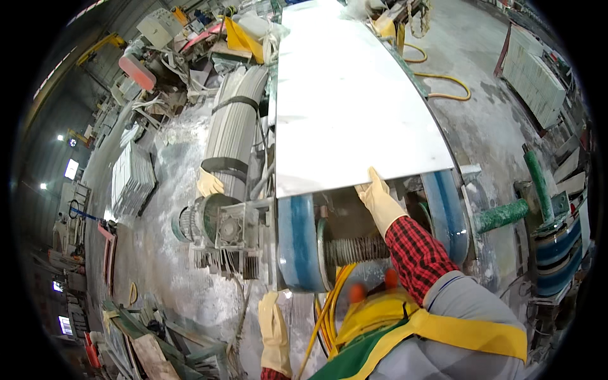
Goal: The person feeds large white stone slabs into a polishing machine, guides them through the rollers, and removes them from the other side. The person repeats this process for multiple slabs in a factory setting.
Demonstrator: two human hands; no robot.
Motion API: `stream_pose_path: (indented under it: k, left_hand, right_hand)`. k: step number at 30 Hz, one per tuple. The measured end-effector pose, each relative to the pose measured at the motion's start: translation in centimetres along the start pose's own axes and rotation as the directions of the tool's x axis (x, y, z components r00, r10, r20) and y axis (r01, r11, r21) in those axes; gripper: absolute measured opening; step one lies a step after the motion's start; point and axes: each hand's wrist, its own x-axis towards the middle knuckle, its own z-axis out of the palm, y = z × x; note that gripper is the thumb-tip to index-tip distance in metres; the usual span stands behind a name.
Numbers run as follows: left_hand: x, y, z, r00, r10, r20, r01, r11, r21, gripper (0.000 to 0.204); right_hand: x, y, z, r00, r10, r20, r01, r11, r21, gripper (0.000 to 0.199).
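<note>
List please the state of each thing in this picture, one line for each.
white slab: lying flat on the machine, near edge touched by the right hand.
right hand: gloved, fingers on the slab edge.
left hand: gloved, hanging free, holding nothing.
blue rollers: under the slab end.
yellow hose: loose on the floor.

I count two gloved hands of mine: my right hand [380, 201] at the near edge of the one big white slab [348, 95], my left hand [274, 329] hanging low. One spare glove [209, 183] lies by the one motor [202, 223]. Two blue belt rollers [297, 244] sit under the slab. One bundle of strapped grey strips [235, 126] lies alongside. Stacks of pale tiles: two that I can make out, one at left [132, 180], one at far right [537, 79], though the rim blurs any others. One green pipe [503, 215] juts out.
</note>
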Motion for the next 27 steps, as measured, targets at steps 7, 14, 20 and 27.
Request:
stream_pose_path:
  k: [7,14,20,27]
  left_hand:
    - [0.4,-0.4,-2.0,1.000,-0.022,0.009,0.023,0.980,-0.198,0.031]
    - [10.3,2.8,-0.4,0.979,0.127,0.160,-0.059,0.927,-0.371,0.031]
    - [18.8,3.7,9.8,0.855,0.465,0.231,-0.396,0.872,-0.288,0.046]
    - [28.4,8.7,15.4,0.579,0.176,0.796,-0.258,0.966,-0.025,0.071]
  right_hand:
    - [-1.9,0.8,0.2,0.988,-0.134,-0.080,0.131,0.990,-0.045,0.042]
    - [-12.0,0.1,-8.3,0.994,-0.024,0.108,0.050,0.970,-0.240,0.048]
    - [-26.3,-0.1,-19.2,0.900,-0.008,-0.437,-0.272,0.772,-0.575,0.042]
    - [-32.1,-0.8,-24.0,0.973,0.139,-0.184,-0.204,0.891,-0.405,0.043]
